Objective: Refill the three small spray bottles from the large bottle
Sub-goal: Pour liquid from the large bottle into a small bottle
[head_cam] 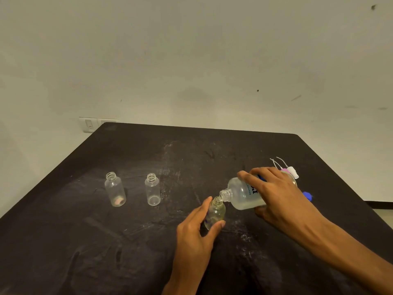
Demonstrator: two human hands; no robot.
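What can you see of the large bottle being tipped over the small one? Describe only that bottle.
The large frosted translucent plastic bottle is uncapped, with a threaded neck and dark lettering on its side. It lies tilted almost flat, its mouth down-left against the mouth of the small clear bottle. Clear liquid pools along its lower side. The right hand grips its body from above.

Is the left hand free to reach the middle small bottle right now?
Probably not: the left hand grips the small bottle being filled. Bare table lies between it and the middle bottle.
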